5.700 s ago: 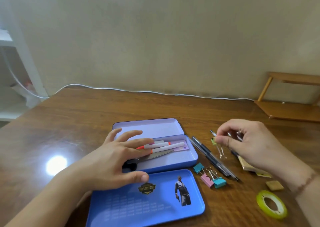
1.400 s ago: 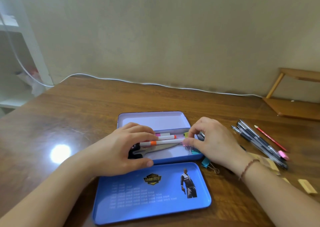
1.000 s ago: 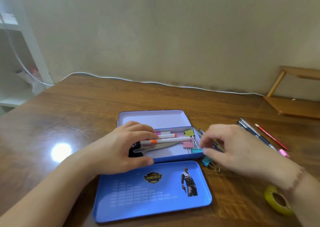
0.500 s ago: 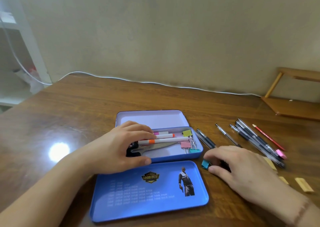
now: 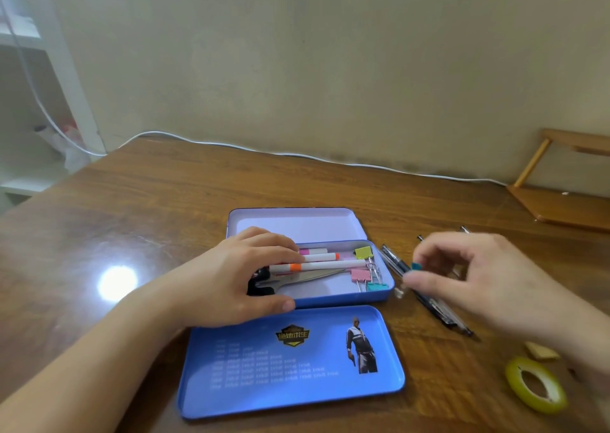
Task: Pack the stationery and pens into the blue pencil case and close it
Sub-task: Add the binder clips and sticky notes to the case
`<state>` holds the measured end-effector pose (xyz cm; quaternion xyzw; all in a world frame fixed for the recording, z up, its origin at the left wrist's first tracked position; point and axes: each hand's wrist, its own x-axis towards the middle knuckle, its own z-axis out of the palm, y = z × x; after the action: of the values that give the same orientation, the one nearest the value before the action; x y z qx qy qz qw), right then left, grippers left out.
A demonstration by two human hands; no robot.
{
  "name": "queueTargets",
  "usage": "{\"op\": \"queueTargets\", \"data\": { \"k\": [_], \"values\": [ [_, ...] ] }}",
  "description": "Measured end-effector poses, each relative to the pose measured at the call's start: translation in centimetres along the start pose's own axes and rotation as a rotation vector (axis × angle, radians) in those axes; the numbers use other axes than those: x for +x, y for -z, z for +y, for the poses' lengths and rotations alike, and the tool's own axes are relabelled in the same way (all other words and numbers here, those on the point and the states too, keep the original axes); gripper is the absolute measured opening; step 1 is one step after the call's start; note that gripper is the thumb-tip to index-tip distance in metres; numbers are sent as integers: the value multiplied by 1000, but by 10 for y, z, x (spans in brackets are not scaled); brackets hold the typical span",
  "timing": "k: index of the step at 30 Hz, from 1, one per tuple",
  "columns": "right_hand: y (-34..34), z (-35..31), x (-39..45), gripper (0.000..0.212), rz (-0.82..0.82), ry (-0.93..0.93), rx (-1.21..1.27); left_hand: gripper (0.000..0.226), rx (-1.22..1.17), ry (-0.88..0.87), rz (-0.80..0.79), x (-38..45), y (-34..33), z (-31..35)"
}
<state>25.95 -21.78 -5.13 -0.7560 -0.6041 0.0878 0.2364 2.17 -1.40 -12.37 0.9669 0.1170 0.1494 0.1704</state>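
The blue pencil case [image 5: 386, 295] lies open on the wooden table, its printed lid [image 5: 297, 366] flat in front. Inside the tray are white markers [image 5: 330, 264], scissors [image 5: 307, 278] and yellow [image 5: 363, 252], pink [image 5: 359, 275] and teal [image 5: 377, 286] binder clips. My left hand [image 5: 237, 277] rests over the tray's left end, thumb on its front wall. My right hand [image 5: 478, 280] hovers just right of the case and pinches a teal binder clip [image 5: 416, 266] between thumb and fingers. Dark pens [image 5: 429, 297] lie under that hand.
A yellow-green tape roll [image 5: 534, 389] and a tan eraser piece [image 5: 541, 353] lie at the front right. A wooden rack [image 5: 567, 188] stands at the back right. A white cable [image 5: 297, 155] runs along the wall. White shelves [image 5: 29, 102] are at the left.
My right hand dropped clips into the tray, reached down to the teal clip beside the case, and has lifted it off the table. My left hand stayed on the tray.
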Motion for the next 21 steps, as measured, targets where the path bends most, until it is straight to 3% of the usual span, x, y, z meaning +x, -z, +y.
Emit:
{"op": "queueTargets", "data": {
  "k": [3,9,15,19,21],
  "values": [
    [-12,1,33,25,1,-31,-24,58,-4,3,2,0,0,0],
    [-27,5,68,20,-251,-79,-190,60,-15,7,12,0,1,0],
    [-27,7,78,11,-273,-59,-324,60,-6,6,10,0,0,-1],
    [-31,6,74,11,-158,29,-269,59,-11,5,12,0,-1,-1],
    [-33,5,69,13,-187,61,-262,60,-11,7,12,0,-1,-1]
  ]
}}
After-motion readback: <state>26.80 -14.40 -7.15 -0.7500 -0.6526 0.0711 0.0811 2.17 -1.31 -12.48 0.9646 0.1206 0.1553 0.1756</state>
